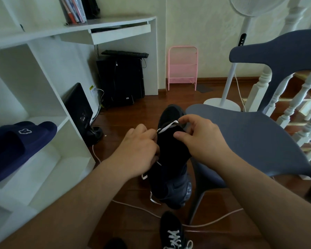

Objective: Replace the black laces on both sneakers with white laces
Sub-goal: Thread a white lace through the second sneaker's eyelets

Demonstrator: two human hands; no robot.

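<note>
Lace point(167, 127) between both hands' grips

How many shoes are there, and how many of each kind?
Black sneakers: 2, one held, one on the floor
Navy slippers on the shelf: 2
Total: 4

A home room, likely a study corner: white shelf point(43, 97) with slippers point(16, 146) at 9 o'clock, table point(126, 22) over a computer tower point(120, 79) at 12, standing fan point(230, 83) and stair balusters point(294, 105) at 2, wood floor point(178, 97).
</note>
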